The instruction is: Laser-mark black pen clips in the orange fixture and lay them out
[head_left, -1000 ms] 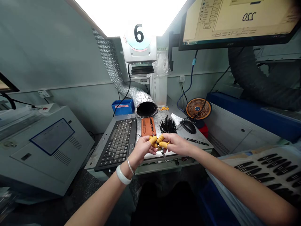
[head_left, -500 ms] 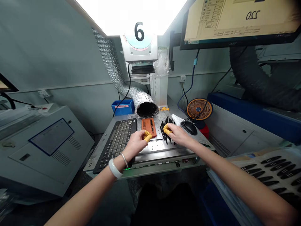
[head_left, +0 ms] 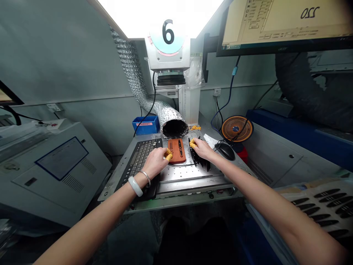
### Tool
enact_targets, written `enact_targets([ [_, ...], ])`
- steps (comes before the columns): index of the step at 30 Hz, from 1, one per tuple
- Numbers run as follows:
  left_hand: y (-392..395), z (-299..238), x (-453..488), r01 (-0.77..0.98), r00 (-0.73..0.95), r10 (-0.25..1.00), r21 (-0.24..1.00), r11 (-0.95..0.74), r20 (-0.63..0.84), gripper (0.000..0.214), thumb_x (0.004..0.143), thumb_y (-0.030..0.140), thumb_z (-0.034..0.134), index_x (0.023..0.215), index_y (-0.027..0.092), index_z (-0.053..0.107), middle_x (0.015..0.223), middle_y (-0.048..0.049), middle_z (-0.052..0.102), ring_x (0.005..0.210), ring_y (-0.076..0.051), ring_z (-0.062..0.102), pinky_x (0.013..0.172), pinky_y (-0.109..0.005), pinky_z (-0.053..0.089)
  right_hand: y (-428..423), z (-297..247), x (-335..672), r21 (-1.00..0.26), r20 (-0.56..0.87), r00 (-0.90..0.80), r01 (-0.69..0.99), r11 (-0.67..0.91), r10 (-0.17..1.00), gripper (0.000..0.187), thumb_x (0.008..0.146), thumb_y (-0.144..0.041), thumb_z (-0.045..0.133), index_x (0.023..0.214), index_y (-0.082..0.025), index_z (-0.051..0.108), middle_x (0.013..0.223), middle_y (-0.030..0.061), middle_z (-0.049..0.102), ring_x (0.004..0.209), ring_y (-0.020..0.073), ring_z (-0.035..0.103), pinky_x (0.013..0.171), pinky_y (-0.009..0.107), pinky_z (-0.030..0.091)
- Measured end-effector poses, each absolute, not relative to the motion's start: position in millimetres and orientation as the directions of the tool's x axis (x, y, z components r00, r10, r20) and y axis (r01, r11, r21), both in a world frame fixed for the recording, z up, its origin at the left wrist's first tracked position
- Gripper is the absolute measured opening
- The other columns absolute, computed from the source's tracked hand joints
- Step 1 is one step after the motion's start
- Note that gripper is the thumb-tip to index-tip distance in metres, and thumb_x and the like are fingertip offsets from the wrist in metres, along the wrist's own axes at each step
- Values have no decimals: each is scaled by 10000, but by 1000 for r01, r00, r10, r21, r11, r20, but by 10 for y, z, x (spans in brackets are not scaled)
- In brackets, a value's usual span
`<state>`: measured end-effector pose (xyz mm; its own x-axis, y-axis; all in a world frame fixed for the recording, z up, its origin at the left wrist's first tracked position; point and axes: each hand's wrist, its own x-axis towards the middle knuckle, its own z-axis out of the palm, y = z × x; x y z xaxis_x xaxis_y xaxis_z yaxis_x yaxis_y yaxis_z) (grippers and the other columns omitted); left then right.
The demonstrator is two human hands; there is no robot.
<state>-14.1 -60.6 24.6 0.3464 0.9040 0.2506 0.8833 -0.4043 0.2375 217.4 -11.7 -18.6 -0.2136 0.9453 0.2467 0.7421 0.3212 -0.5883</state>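
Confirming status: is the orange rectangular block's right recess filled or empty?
Filled: a slim black piece lies there, lengthwise on the orange block.

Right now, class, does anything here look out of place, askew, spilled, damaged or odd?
The number 220 on the monitor reads backwards, as if mirrored. Black pieces by the right hand lie jumbled, unlike the rows at the picture's lower right. No spill or damage shows.

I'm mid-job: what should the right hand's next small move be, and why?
I'd probably have the right hand pinch one of the black pieces and lift it: its yellow-covered fingertips are at their pile, and the left hand is by the orange block. I can't tell whether the right grip holds one.
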Motion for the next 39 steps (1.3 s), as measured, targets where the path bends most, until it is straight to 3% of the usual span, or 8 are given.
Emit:
enact_targets([
  [7,-444,192,-173,899,338,906,198,-391,255,177,803,322,502,758,188,607,816,-56,624,786,-205,545,678,-297,360,-78,-113,2060,-517,229,-227,795,316,947,86,875,-182,402,860,-183,487,870,43,587,776,174,509,626,247,289],
  [20,-188,99,-121,905,343,912,180,-384,223,180,802,306,511,826,191,647,873,-54,660,798,-192,567,684,-278,370,34,-260,2046,-497,251,-211,809,313,945,102,863,-168,387,884,-183,486,926,46,592,829,186,514,652,260,279],
  [27,49,31,98,894,403,881,100,-438,249,217,852,319,483,911,200,654,929,-61,660,860,-204,565,737,-285,370,66,-262,1991,-498,231,-211,813,301,950,103,866,-163,404,891,-186,501,954,49,603,877,195,523,678,264,293],
  [39,220,42,313,877,476,854,-44,-479,210,211,851,265,476,873,144,647,907,-123,629,886,-252,568,751,-335,386,100,-251,1939,-468,209,-210,836,286,955,129,860,-157,390,907,-187,507,953,54,604,885,202,529,675,265,307],
])
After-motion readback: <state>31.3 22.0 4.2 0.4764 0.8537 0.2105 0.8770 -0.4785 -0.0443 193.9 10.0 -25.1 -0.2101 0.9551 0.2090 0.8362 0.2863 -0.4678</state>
